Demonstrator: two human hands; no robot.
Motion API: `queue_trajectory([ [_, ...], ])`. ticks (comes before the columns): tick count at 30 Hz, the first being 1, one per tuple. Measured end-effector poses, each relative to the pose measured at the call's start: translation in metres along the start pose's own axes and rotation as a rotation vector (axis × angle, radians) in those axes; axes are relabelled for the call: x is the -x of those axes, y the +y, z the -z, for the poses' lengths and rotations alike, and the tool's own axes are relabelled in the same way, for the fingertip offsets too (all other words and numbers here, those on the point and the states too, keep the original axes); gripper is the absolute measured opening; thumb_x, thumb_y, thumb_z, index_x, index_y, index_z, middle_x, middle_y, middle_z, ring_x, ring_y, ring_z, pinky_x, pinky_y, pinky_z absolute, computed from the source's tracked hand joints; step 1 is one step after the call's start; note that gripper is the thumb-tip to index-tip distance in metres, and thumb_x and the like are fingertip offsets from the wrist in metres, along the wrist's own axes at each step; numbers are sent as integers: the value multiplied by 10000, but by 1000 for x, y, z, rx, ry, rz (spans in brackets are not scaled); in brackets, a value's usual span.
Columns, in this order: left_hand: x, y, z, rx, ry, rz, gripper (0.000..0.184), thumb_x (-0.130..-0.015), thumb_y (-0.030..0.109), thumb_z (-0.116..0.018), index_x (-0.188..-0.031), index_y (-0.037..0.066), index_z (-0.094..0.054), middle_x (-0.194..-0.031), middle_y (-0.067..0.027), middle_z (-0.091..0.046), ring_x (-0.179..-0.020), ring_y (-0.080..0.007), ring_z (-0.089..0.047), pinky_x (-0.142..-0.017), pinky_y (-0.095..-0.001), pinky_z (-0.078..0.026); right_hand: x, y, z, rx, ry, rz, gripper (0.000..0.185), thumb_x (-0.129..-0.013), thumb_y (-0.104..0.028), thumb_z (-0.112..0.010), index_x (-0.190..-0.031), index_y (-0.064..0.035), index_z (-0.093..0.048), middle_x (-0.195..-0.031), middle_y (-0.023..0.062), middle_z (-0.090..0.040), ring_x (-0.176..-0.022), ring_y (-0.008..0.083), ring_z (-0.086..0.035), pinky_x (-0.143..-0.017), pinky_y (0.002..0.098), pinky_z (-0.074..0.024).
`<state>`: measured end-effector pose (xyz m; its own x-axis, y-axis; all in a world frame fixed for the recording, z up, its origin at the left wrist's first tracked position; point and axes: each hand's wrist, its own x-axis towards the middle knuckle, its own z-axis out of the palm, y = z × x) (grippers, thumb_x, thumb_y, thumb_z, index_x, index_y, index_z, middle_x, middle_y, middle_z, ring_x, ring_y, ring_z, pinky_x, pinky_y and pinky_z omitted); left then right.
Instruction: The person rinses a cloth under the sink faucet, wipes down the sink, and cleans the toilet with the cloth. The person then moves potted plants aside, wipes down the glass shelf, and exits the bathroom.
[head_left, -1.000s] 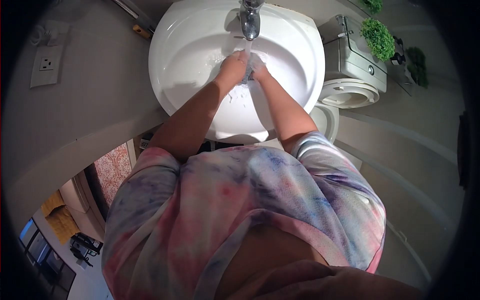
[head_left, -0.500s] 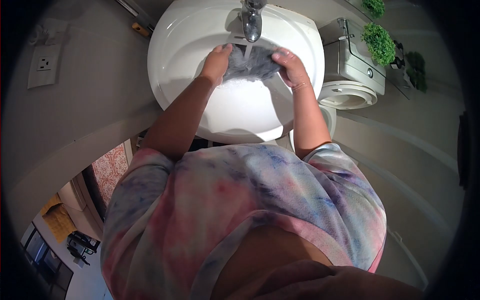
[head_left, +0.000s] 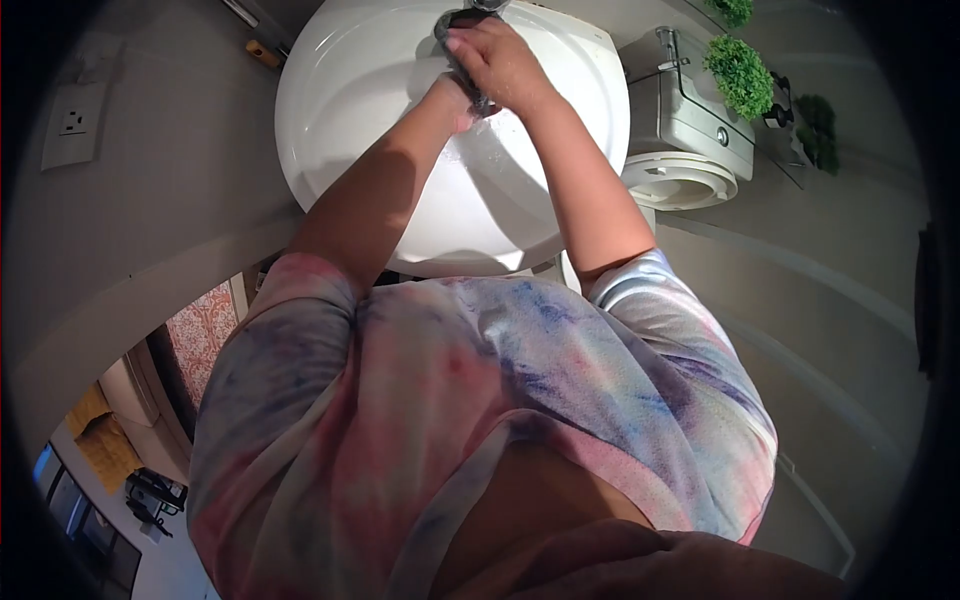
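Observation:
A wet grey cloth (head_left: 446, 36) is bunched into a narrow bundle over the white sink, close under the faucet (head_left: 486, 4). My right hand (head_left: 500, 64) is closed over the bundle from the right, its back turned up. Below it, my left hand (head_left: 457, 104) grips the lower end of the cloth, its fingers mostly hidden behind the cloth and the right hand. The sink basin (head_left: 460, 215) has some water drops and suds beneath the hands.
A toilet (head_left: 690, 180) stands right of the sink, with a green artificial plant (head_left: 740, 78) above its tank. On the left wall is a power outlet (head_left: 74, 122). An orange-handled item (head_left: 262, 54) lies beside the sink's upper left edge.
The cloth was spread between both hands under running water; now it is gathered into a bundle. My right hand has moved left and up, over the cloth, and the hands are together.

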<state>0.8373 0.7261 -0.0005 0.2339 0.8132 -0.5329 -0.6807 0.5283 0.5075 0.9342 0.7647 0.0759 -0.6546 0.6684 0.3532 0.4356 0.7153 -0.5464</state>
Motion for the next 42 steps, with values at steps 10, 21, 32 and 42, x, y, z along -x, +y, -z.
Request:
queue_trajectory([
  [10,22,-4,-12,-113,192,-30,204,-995,178,-452,-1151,92,-550,-1116,-53,-611,-919,-195,-625,-789,-361,-541,8,3,-4,-195,133,-154,305,-861,-251,-620,-1043,-15,-684,-1107,132,-661,-1119,329,-561,-983,388,-432],
  [21,29,-29,-18,-335,-19,-26,446,-936,61,-470,-1369,-20,-400,-1115,-104,-584,-942,-186,-600,-818,-295,-515,85,32,-11,-1130,701,-650,355,-956,-217,-511,-1246,-15,-543,-1145,203,-629,-1096,308,-592,-949,386,-450],
  [32,19,-39,16,-446,178,29,595,-927,203,-530,-1459,68,-298,-1363,-104,-453,-1192,-282,-484,-994,-426,-412,9,104,-37,405,0,-274,482,-971,-338,-351,-1407,-143,-418,-1497,68,-355,-1388,241,-308,-1138,508,-197],
  [42,22,-24,13,-393,196,-4,470,-898,60,-487,-1357,-14,-420,-1361,-138,-440,-1149,-218,-503,-947,-307,-449,65,134,15,705,-88,-445,536,-993,-435,-278,-1455,-175,-353,-1544,19,-274,-1427,191,-226,-1148,556,-97],
])
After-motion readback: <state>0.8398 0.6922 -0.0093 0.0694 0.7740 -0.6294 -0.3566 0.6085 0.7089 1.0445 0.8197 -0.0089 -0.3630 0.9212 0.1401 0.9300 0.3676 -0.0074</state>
